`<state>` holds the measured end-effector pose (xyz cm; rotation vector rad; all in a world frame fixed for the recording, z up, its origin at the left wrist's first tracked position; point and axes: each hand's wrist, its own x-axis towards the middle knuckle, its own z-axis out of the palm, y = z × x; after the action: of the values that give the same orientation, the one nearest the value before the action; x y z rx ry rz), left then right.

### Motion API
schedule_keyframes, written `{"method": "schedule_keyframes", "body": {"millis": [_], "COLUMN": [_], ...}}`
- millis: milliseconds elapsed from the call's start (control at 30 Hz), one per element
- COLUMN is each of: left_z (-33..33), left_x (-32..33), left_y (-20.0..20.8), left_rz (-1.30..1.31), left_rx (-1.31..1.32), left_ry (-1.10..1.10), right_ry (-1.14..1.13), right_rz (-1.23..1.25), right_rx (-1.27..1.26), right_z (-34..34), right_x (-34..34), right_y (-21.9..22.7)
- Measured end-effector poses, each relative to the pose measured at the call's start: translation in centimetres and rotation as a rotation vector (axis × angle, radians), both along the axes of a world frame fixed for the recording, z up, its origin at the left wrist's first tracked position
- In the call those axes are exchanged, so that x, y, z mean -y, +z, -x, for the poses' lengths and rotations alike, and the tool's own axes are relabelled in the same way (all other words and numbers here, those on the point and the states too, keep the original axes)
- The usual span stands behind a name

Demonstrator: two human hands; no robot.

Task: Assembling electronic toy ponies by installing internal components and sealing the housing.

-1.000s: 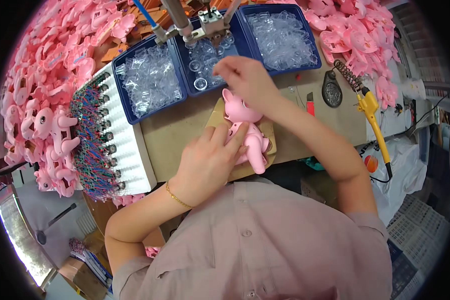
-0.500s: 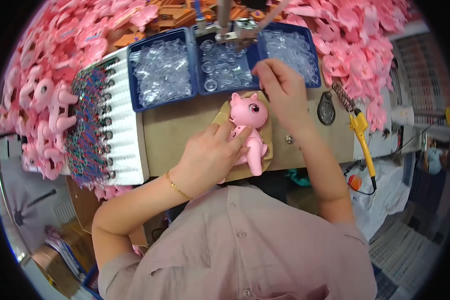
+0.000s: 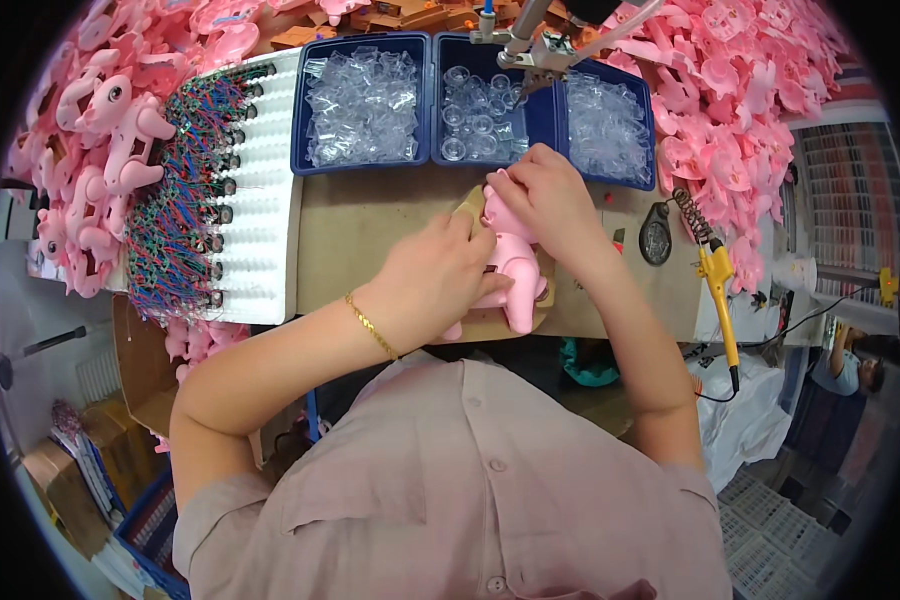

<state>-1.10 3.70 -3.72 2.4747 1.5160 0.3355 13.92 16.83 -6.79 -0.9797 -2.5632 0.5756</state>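
One pink toy animal [image 3: 518, 280] lies on the worktop [image 3: 355, 225] before three blue bins [image 3: 365, 167], its body held by the left hand [image 3: 438, 272] with fingers bent, while the right hand [image 3: 558, 205] bunches its fingertips at the head, gripping what I cannot tell.

Dusty-mauve shirt [image 3: 410, 470], short sleeves [image 3: 215, 510], 3 visible buttons [image 3: 498, 465], chest pocket [image 3: 355, 500], gold braided bracelet [image 3: 371, 326]
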Motion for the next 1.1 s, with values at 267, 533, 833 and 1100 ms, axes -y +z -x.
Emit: {"method": "schedule_keyframes", "body": {"millis": [267,533,833,1100], "left_z": [0.0,0.5,-0.7,-2.4], "left_x": [-0.8,-1.0,0.3,4.0], "left_y": [-0.7,-1.0,3.2,3.5], "left_rz": [0.276,0.320,0.623,0.006], "left_rx": [0.217,0.402,0.454,0.303], "left_ry": [0.232,0.204,0.161,0.233], "right_ry": [-0.081,-0.085,-0.213,-0.046], "right_rz": [0.000,0.085,0.149,0.607], "right_rx": [-0.127,-0.220,-0.838,-0.933], "right_z": [-0.5,-0.2,-2.4,-2.5], "right_x": [1.2,2.5,7.5,8.9], "right_y": [-0.8,0.7,2.7,8.1]}}
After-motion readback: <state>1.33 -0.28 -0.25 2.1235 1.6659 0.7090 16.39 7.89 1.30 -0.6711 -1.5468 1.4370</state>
